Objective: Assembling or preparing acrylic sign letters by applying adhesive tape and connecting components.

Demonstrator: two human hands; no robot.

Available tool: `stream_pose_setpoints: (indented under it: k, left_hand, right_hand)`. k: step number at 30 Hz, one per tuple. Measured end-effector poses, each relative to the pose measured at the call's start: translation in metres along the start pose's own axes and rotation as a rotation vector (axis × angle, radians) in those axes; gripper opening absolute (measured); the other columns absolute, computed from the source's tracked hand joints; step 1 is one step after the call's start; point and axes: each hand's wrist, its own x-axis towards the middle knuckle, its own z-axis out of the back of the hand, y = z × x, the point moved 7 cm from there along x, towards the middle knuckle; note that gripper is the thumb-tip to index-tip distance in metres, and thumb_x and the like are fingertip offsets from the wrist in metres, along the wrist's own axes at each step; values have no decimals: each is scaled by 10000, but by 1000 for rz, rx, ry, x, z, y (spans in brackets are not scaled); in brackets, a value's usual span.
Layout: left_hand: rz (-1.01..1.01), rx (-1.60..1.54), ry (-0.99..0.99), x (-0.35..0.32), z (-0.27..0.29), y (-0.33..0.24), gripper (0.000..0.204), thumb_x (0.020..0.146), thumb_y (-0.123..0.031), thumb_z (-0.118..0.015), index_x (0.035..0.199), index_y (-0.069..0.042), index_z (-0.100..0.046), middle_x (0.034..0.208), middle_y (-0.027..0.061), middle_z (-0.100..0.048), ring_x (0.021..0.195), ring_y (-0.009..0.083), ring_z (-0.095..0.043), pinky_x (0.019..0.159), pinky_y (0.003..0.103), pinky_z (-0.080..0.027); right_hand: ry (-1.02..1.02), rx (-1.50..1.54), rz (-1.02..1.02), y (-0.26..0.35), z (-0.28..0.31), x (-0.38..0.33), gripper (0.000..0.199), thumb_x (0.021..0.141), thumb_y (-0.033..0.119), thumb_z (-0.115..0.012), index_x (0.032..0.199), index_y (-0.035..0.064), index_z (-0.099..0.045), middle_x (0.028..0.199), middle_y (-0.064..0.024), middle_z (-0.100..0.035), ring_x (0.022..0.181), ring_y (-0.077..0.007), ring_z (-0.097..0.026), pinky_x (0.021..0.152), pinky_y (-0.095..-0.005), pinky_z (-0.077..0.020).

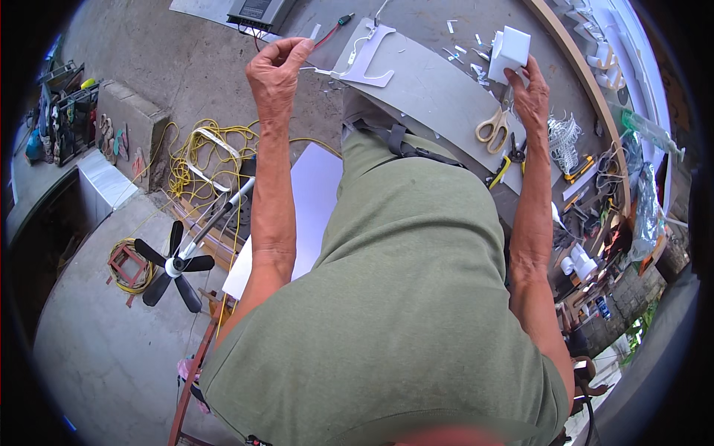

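Raised at the upper left, my left hand (277,73) is closed in a pinch on a small white strip (315,32). A white wire runs from near this hand to a flat white cut-out piece (370,61), which carries small white modules joined by wire. On the other side my right hand (531,92) grips a white block-shaped thing (512,49) from its lower right, and its exact kind is unclear. Just below that hand lie scissors with beige handles (491,131) on the grey work surface (439,85). Small white scraps (460,50) are scattered left of the block.
Yellow-handled pliers (500,172) and a tangle of white cord (567,143) lie by my right forearm. A grey power unit (258,13) with a red-black lead stands at the top. To the left are yellow cable (195,165) and a black-bladed fan (174,266).
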Motion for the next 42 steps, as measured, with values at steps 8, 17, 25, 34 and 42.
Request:
stream_pose_setpoints:
  k: [8,17,25,34,42]
  left_hand:
    - [-450,635,204,9,-10,-47,66,844,-106,-828,893,-76,-796,810,26,-702,717,146,-646,645,280,-533]
    - [-579,792,418,-50,-52,35,122,817,-218,-835,896,-140,-785,817,-27,-710,900,195,-618,814,352,-435]
    - [-647,768,394,-51,-69,37,107,832,-203,-818,908,-143,-773,870,-40,-710,918,186,-625,808,351,-434]
    - [-645,681,408,-43,-71,47,84,832,-186,-793,888,-146,-745,944,-59,-709,947,174,-636,811,354,-430]
    - [-662,705,409,-44,-73,45,81,820,-181,-796,876,-157,-742,940,-78,-708,939,159,-637,801,345,-419]
  right_hand:
    - [-24,-960,402,22,-4,42,521,922,107,-661,1427,206,-581,1243,-70,-689,1183,-283,-610,1021,-482,-421]
    - [-235,-876,532,69,-43,-7,378,931,138,-687,1308,134,-672,1243,-91,-690,1216,-302,-616,1067,-454,-438]
    - [382,276,-202,43,-161,-53,250,1005,81,-635,1228,-3,-709,979,-78,-762,810,-131,-734,729,-273,-613]
    - [469,29,2,78,-191,-41,291,983,44,-639,1262,44,-721,929,-56,-716,754,-115,-706,710,-271,-578]
    - [443,208,-146,66,-192,-43,253,991,28,-635,1226,10,-728,1026,-82,-763,868,-131,-738,807,-273,-621]
